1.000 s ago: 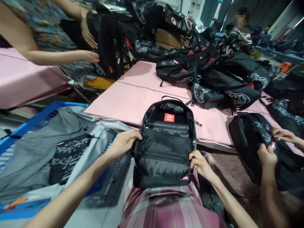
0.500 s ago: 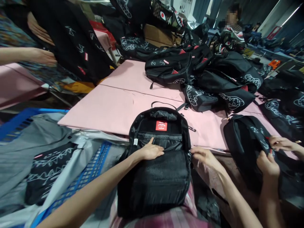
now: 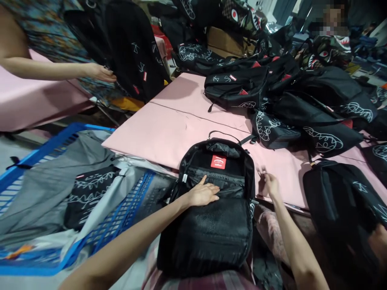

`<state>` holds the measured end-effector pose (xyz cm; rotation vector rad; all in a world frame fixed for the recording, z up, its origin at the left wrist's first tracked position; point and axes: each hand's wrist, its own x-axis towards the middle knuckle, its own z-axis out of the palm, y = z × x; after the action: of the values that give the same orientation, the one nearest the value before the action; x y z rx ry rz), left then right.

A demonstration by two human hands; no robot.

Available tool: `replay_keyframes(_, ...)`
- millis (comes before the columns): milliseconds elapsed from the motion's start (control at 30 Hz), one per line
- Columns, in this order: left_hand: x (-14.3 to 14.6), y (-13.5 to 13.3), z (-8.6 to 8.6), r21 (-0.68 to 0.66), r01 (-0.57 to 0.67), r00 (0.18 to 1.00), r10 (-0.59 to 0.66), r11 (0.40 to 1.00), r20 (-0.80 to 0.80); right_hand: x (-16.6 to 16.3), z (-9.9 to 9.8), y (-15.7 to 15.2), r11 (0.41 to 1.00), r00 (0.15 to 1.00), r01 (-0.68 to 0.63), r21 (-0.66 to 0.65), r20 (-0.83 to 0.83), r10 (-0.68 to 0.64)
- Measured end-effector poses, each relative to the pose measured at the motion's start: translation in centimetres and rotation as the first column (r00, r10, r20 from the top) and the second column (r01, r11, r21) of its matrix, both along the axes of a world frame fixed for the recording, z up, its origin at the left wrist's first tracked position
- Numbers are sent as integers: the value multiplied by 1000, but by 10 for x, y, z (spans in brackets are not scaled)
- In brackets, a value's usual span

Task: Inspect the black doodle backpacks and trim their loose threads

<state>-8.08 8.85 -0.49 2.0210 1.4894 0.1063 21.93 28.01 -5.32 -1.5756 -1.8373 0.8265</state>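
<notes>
A black backpack (image 3: 205, 229) lies unzipped across my lap and the table edge, its lining and a red label (image 3: 218, 161) showing. My left hand (image 3: 203, 194) lies flat with fingers spread on the lining, below the inner pocket's edge. Right of the bag, my right hand (image 3: 273, 186) is closed at the fingertips over the pink table. A small metal tool (image 3: 263, 172), blurred but looking like thread snips, is in these fingertips.
Several black backpacks (image 3: 238, 86) with white drawings are heaped on the pink table (image 3: 169, 125). A blue basket (image 3: 65, 264) with grey cloth stands at left. A co-worker's arm (image 3: 60, 71) reaches a hanging bag at upper left; another hand (image 3: 379, 241) is at far right.
My right hand has left the bag's side edge, moving up and forward to the small tool that lay on the table. My left hand stays on the lining. The view has swung left.
</notes>
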Motion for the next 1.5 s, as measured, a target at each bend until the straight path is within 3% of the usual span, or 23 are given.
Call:
replay_keyframes(133,-1,1,-3,28,-16,999,15,999,31,13,42,-16,998,975,-1,-57,-224,-11)
replay_keyframes(267,-1,3,-5,41,-18,999,16,999,37,-43,79,-55,952,863,-285,-112,-461,204)
replay_keyframes(367,-2,2,-7,69,-29,999,26,997,36,-114,79,-69,858,841,-507,-76,-261,474)
replay_keyframes(433,-3,1,-10,85,-34,999,31,996,39,-156,74,-62,787,788,-613,-66,20,615)
replay_keyframes(500,-3,0,-12,92,-42,998,38,995,46,-186,76,-44,751,697,-657,-64,328,638)
replay_keyframes(567,-2,1,-12,84,-44,997,39,995,61,-198,89,-26,755,647,-655,-42,485,588)
replay_keyframes(633,-1,4,-8,55,-52,997,48,997,66,-190,108,-15,734,646,-679,-12,465,606)
replay_keyframes(700,-5,8,3,3,-68,995,68,998,67,-162,128,-12,688,656,-726,3,304,691)
replay_keyframes(733,-11,11,11,-15,-73,993,74,997,87,-141,135,-15,696,687,-718,17,178,704)
replay_keyframes(800,-31,13,34,-3,-92,978,91,996,187,-91,141,-27,822,817,-569,27,-96,569)
replay_keyframes(867,-59,9,64,72,-182,933,149,981,329,-42,131,-47,966,932,-258,-12,-268,246)
replay_keyframes(933,-84,-1,96,105,-380,862,312,919,399,-5,107,-73,989,947,-86,-123,-318,42)
replay_keyframes(967,-92,-8,111,124,-544,778,443,830,446,6,91,-88,976,941,-80,-201,-338,8)
replay_keyframes(1033,-90,-23,134,194,-809,564,638,555,524,14,58,-116,945,915,-122,-304,-404,-12)
replay_keyframes(1067,-81,-29,140,248,-875,481,682,417,552,13,43,-128,949,897,-105,-297,-440,-38)
replay_keyframes(1100,-67,-33,140,310,-886,463,689,345,558,9,29,-137,954,878,-75,-289,-472,-74)
replay_keyframes(1133,-48,-33,136,383,-867,491,680,319,545,4,18,-144,956,861,-52,-287,-499,-103)
replay_keyframes(1167,-26,-29,126,477,-799,592,615,366,521,-2,8,-147,958,846,-32,-285,-519,-126)
replay_keyframes(1233,24,-11,97,635,-529,848,318,563,425,-14,-3,-148,961,820,-6,-278,-551,-155)
replay_keyframes(1300,75,15,65,651,-227,966,82,725,246,-24,-6,-146,970,800,27,-243,-576,-167)
replay_keyframes(1400,133,51,34,447,147,989,-140,882,-50,-24,15,-145,989,799,13,-148,-593,-99)
replay_keyframes(1467,151,66,27,322,257,962,-208,911,-178,5,52,-139,995,827,-85,-45,-560,46)
replay_keyframes(1500,154,70,27,288,289,948,-231,913,-219,32,75,-132,971,841,-239,17,-495,216)
